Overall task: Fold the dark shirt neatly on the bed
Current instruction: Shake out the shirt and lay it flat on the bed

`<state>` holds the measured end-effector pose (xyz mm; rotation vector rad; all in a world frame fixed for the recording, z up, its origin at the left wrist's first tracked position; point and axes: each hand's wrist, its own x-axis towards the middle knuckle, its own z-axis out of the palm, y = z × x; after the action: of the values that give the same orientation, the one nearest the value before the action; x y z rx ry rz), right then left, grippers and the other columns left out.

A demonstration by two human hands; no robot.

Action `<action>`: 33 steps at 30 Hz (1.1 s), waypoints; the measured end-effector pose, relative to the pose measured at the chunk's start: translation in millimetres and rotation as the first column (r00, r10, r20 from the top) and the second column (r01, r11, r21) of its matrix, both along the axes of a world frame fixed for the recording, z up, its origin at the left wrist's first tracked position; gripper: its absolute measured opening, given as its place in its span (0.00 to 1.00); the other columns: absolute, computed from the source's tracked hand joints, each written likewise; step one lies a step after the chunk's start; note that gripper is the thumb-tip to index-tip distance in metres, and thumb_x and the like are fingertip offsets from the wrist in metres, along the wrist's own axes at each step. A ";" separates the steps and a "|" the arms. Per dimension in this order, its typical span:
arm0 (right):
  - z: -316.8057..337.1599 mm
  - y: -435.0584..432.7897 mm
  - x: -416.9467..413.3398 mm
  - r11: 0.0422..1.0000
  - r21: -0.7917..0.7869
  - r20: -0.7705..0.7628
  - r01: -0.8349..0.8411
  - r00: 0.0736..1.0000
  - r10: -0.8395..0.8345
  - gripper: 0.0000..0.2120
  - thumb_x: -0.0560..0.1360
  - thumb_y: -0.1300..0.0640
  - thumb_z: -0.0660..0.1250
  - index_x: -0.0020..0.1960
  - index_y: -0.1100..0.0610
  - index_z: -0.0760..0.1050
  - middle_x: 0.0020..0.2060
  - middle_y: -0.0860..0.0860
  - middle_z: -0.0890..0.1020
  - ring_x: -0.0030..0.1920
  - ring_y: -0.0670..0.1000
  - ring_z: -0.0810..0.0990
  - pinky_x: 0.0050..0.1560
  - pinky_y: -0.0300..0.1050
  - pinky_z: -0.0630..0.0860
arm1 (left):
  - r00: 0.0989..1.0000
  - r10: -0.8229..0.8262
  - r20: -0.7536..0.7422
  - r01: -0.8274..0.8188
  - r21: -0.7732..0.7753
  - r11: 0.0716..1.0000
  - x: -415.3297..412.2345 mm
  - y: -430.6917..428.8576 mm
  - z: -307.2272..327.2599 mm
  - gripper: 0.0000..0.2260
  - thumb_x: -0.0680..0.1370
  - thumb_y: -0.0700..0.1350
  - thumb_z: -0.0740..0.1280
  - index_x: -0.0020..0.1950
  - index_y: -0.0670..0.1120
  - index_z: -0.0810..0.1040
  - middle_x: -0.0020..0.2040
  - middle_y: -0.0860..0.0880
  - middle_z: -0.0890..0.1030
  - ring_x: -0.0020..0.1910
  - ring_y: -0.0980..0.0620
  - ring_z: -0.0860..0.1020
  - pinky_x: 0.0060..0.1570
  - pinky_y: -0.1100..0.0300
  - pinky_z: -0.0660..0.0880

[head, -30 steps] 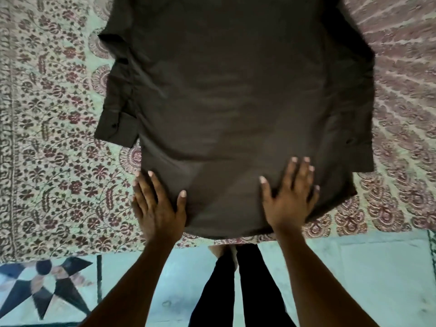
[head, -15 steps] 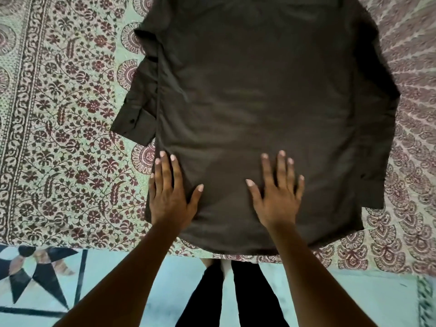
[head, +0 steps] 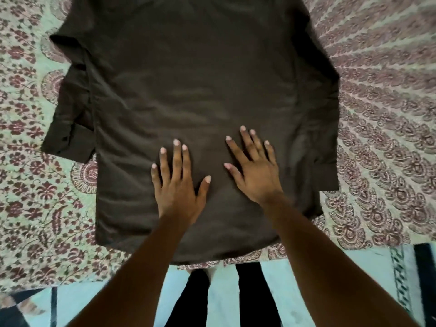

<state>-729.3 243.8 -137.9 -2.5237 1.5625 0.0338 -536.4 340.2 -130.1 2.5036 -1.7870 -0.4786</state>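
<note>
The dark shirt (head: 200, 90) is spread flat on the bed (head: 389, 119) and fills the middle and upper part of the frame. Its hem lies close to the bed's near edge at lower centre. Both hands are laid palm-down on its lower half with fingers straight and spread. The left hand (head: 177, 192) is just left of centre and the right hand (head: 256, 175) just right of it, with the thumbs near each other but apart. Nothing is pinched or gripped.

Compared with half a second ago, the hands have been brought inward; the left hand was then set at the shirt's left side edge. A second ago they were placed wider still and nearer the hem.

The collar and shoulders are cut off by the top edge of the frame. The sleeve on the left (head: 70, 109) is bunched against the shirt's side, and its cuff (head: 67, 143) lies on the bedspread (head: 35, 197). The sleeve on the right (head: 326, 142) lies along the shirt's side and is hard to separate from the body in the dark cloth. The outer parts of the frame are blurred. Below the bed, a pale floor (head: 223, 300) and dark trouser legs (head: 197, 300) are partly covered by the forearms.
</note>
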 end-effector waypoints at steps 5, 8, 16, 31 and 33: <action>18.9 6.4 -93.8 0.952 0.037 -0.049 0.302 0.953 -0.301 0.35 0.82 0.34 0.51 0.85 0.48 0.50 0.84 0.52 0.49 0.84 0.56 0.48 0.80 0.63 0.53 | 0.951 -0.304 -0.053 0.305 0.017 0.952 -53.9 14.4 8.6 0.38 0.80 0.65 0.59 0.86 0.53 0.48 0.86 0.50 0.45 0.85 0.41 0.48 0.79 0.35 0.54; 26.0 -8.5 -100.3 0.984 0.014 -0.034 0.180 0.983 -0.180 0.35 0.83 0.36 0.52 0.84 0.53 0.53 0.84 0.54 0.50 0.84 0.57 0.49 0.82 0.61 0.51 | 0.936 -0.343 -0.078 0.344 -0.001 0.939 -74.3 -4.3 12.9 0.38 0.80 0.65 0.59 0.85 0.54 0.49 0.86 0.51 0.44 0.85 0.42 0.47 0.79 0.36 0.54; 25.5 -43.9 -132.8 0.980 0.029 0.164 0.196 0.966 -0.198 0.23 0.84 0.48 0.56 0.73 0.58 0.74 0.77 0.55 0.69 0.76 0.58 0.70 0.72 0.60 0.72 | 0.933 -0.346 -0.103 0.356 0.112 0.928 -121.3 -66.6 27.2 0.41 0.74 0.64 0.68 0.82 0.50 0.58 0.84 0.45 0.52 0.82 0.40 0.53 0.76 0.36 0.56; 100.2 -131.6 -191.9 0.658 0.326 0.228 0.679 0.619 -0.752 0.09 0.75 0.61 0.71 0.54 0.60 0.78 0.49 0.58 0.82 0.50 0.59 0.82 0.53 0.54 0.82 | 0.951 -0.142 -0.273 0.215 0.257 0.942 -175.1 -143.3 40.2 0.48 0.73 0.62 0.73 0.84 0.61 0.46 0.83 0.62 0.37 0.83 0.49 0.37 0.78 0.35 0.50; 119.3 -143.7 -202.9 0.749 0.029 0.314 0.662 0.705 -0.636 0.15 0.75 0.60 0.70 0.60 0.61 0.78 0.51 0.59 0.80 0.50 0.59 0.80 0.55 0.58 0.81 | 0.955 -0.088 -0.284 0.135 0.151 0.979 -180.9 -154.2 45.6 0.38 0.73 0.56 0.74 0.81 0.56 0.63 0.83 0.55 0.54 0.80 0.42 0.54 0.74 0.35 0.61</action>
<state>-932.2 100.1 -18.6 -1.7515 2.2366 -0.5018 -717.4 186.0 -84.5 2.2973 -1.8522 -0.9723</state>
